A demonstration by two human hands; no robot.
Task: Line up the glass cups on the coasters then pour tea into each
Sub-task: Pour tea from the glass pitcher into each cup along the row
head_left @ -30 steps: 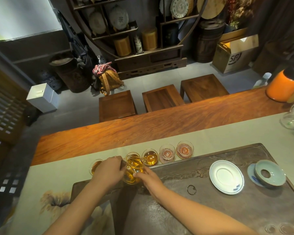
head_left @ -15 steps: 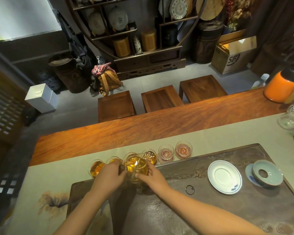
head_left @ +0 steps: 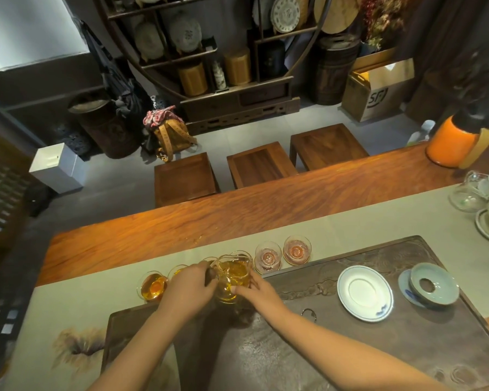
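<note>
A row of small glass cups stands on coasters along the far edge of the dark tea tray (head_left: 350, 348). The leftmost cup (head_left: 152, 286) holds amber tea, and another amber cup (head_left: 178, 271) shows just past my left hand. The two cups at the right end (head_left: 267, 256) (head_left: 297, 249) look empty over pinkish coasters. I hold a glass pitcher (head_left: 233, 277) of amber tea above the middle of the row, hiding the cups there. My left hand (head_left: 188, 289) grips its left side at the handle and my right hand (head_left: 259, 292) steadies its right side.
A white saucer (head_left: 364, 292) and a pale blue lid on a dish (head_left: 432, 285) sit on the tray's right part, with a small ring (head_left: 308, 313) nearby. Glassware (head_left: 469, 193) and an orange kettle (head_left: 452, 145) stand far right. Wooden stools (head_left: 261, 165) line the table's far side.
Both hands have carried the pitcher to the right along the row, from over the left cups to its middle. The leftmost cups, now uncovered, show amber tea.
</note>
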